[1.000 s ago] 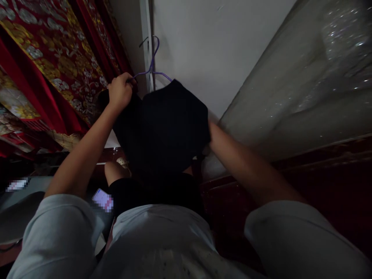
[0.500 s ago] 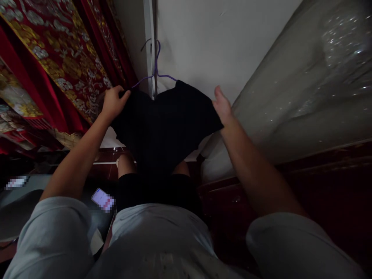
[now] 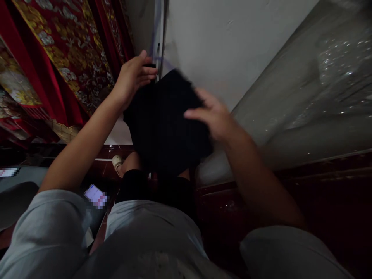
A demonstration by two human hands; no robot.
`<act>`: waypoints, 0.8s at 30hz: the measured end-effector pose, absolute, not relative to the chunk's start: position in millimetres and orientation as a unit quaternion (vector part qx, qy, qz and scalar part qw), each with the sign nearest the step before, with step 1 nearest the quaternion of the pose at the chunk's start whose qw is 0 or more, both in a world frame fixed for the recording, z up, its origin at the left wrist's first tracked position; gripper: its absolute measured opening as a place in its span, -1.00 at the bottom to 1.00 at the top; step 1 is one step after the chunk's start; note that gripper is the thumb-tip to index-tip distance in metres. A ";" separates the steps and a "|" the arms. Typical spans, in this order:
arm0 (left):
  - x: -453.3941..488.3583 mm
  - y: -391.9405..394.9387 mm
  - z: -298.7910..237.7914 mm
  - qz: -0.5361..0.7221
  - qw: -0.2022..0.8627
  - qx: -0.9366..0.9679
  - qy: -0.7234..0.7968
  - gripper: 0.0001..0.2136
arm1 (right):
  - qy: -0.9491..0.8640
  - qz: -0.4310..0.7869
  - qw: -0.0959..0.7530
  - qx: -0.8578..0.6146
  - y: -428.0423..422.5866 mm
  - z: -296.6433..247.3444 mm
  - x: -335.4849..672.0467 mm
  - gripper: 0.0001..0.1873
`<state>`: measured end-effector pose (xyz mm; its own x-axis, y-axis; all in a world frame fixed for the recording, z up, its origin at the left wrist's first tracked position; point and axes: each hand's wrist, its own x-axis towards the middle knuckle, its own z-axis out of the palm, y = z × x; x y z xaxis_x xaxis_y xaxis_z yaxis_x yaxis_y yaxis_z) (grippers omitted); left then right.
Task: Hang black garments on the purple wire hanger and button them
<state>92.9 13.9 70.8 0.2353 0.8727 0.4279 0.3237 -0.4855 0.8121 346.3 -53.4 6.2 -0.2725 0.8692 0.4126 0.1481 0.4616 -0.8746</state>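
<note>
A black shirt (image 3: 170, 124) hangs in front of me from a thin purple hanger (image 3: 164, 61), which is blurred. My left hand (image 3: 133, 79) is at the shirt's upper left, by the neck and hanger; its fingers are stretched out and hold nothing that I can see. On the shirt's right side is my right hand (image 3: 217, 118), its thumb laid over the front of the cloth and its fingers partly hidden behind the edge. The lower end of the shirt hangs down over my legs.
Red curtains (image 3: 69, 50) with gold and silver patterns hang at the left. A pale wall (image 3: 232, 42) stands ahead, with a large plastic-wrapped item (image 3: 293, 100) at the right. A lit phone (image 3: 95, 195) lies at lower left, near a beige clog (image 3: 117, 162).
Both hands have moved inward from the shirt's outer sides. My left hand rose toward the hanger, while my right thumb came over the front of the cloth. The shirt looks narrower and the hanger moved.
</note>
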 end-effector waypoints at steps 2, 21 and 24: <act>88.6 10.8 65.9 0.417 0.401 0.702 0.416 -0.50 | -0.817 0.349 0.358 -0.286 -73.0 0.8 321.1 -0.40; 1.9 -22.6 43.4 0.448 0.007 0.767 0.460 -0.65 | -0.589 0.471 0.499 -0.426 2.0 -34.0 322.6 -0.57; 7.7 -27.9 33.6 0.468 -0.087 0.753 0.453 -0.62 | -0.568 0.466 0.549 -0.399 16.6 -11.4 336.6 -0.59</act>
